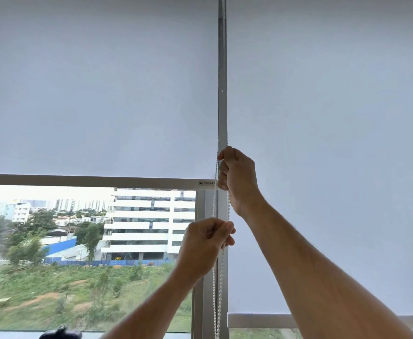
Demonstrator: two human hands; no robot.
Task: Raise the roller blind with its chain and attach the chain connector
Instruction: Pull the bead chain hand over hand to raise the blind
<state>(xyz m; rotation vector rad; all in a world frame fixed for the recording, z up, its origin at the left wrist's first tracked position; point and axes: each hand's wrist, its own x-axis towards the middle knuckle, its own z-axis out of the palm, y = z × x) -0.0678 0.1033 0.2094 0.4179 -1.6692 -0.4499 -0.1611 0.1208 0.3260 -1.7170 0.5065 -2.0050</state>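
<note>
Head view: right hand point(237, 178) and left hand point(204, 243) each apparently grip the white beaded chain point(217, 289) beside the half-raised white roller blind point(98, 94).

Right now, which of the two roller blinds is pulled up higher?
The left blind: its bottom bar sits about level with the right hand, while the right blind hangs down well below both hands.

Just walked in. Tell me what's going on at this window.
A person is working the white bead chain that hangs along the frame between two roller blinds. The right hand grips the chain higher up; the left hand pinches it lower down. The left blind is partly raised, its bottom bar well above the sill, with buildings and greenery showing below. The right blind hangs much lower. No chain connector is discernible.
</note>
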